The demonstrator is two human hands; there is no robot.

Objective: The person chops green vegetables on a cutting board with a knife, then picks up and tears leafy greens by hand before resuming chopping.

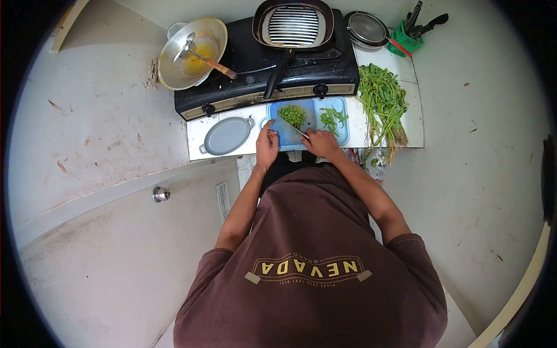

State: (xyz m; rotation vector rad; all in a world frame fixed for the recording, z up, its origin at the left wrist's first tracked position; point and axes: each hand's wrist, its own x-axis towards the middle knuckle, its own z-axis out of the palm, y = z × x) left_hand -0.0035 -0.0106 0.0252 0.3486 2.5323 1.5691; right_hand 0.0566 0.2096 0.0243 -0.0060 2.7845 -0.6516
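Note:
A blue cutting board (284, 141) lies at the counter's front edge, with a heap of finely chopped greens (292, 115) on its left half. Loose green leaves (332, 119) rest on the lighter right part. My right hand (321, 142) is closed around the handle of a knife (294, 128), whose blade slants up and left beside the chopped heap. At the board's left edge is my left hand (267, 142), fingers stretched forward, apart from the heap and holding nothing that I can see.
Behind the board stands a black gas stove (243, 75) bearing a square grill pan (293, 26) and a wok (168, 58) with a wood-handled ladle (203, 57). A grey oval plate (226, 137) lies left, leafy greens (383, 101) right. A green basket (403, 42) holds knives; a strainer (366, 28) sits nearby.

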